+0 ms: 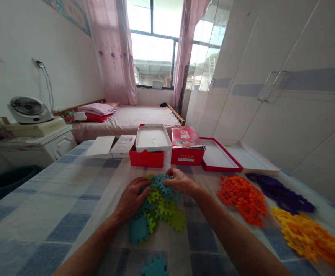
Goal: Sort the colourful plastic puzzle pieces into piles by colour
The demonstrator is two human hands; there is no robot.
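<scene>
A mixed pile of toothed, flat interlocking tiles lies in front of me, with green tiles (167, 209) and blue tiles (139, 229) overlapping. My left hand (133, 197) rests against the pile's left side, its thumb and curled fingers apart and the fingertips touching the tiles. At the upper right of the pile, my right hand (181, 181) pinches a blue interlocking tile (162, 184) between thumb and fingers. One separate blue tile (155, 266) lies near the bottom edge of the view.
To the right lie heaps of orange tiles (242, 199), purple tiles (282, 193) and yellow tiles (308, 237). Behind the pile stand a red box (146, 158), another red box (187, 155) and a shallow red-rimmed tray (221, 167). Checked cloth (78, 226) covers the table.
</scene>
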